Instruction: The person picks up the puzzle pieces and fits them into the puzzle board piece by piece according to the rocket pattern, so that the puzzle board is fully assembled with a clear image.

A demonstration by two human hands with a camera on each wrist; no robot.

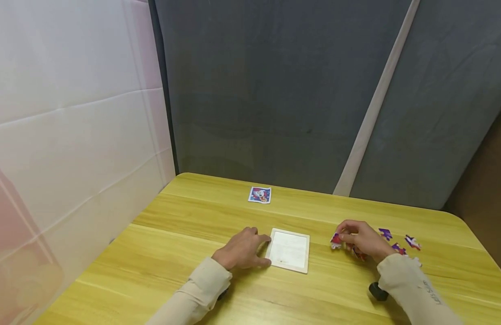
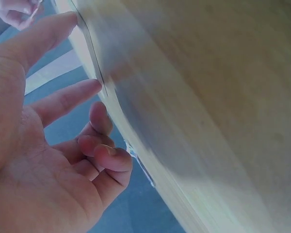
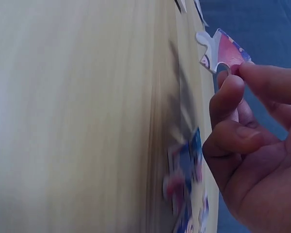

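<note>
While left hand (image 1: 243, 251) relaxed against white tray (image 1: 289, 250); right hand (image 1: 364, 241) pinching puzzle piece (image 1: 336, 240); yellow wooden table (image 1: 193, 225); grey curtains (image 1: 274, 90)

Yellow wood-grain table (image 1: 185, 253), white puzzle frame (image 1: 288, 250), red, blue and purple puzzle pieces (image 1: 398, 246), cream sleeves (image 1: 201, 291)

The table (image 1: 185, 225) looks like pale yellow wood with a smooth, slightly shiny grain; the puzzle tray (image 1: 288, 250) seems matt white card; the puzzle piece (image 3: 223, 51) looks like glossy printed cardboard; the sleeves (image 1: 201, 289) are soft beige cloth.
</note>
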